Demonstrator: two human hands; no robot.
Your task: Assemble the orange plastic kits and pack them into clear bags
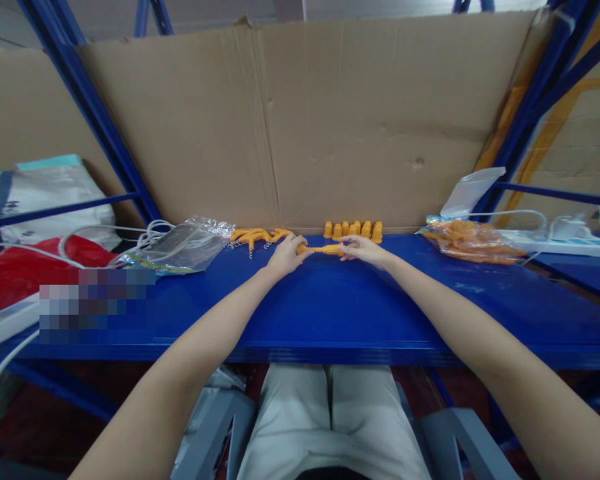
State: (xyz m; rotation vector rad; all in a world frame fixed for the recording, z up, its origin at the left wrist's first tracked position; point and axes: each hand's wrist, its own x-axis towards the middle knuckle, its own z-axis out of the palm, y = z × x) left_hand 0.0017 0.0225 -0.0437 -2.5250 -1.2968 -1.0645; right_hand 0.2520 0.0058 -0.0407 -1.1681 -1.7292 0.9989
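Note:
My left hand (286, 257) is closed around one end of a slim orange plastic piece (325, 249) with a twisted or ribbed middle. My right hand (359, 250) pinches its other end, so the piece lies level between both hands, just over the blue table. Left of my left hand lie several orange handles with metal spirals (251, 237), like corkscrews. Behind my right hand, several small orange cup-shaped pieces (353, 230) stand in rows against the cardboard. The ends of the held piece are partly hidden by my fingers.
A clear plastic bag (193, 247) and white cables lie at left, near a red bag (40, 270). At right sit a bag of orange parts (470, 240) and a white power strip (570, 243). A cardboard wall (350, 133) closes off the back of the blue table (325, 307).

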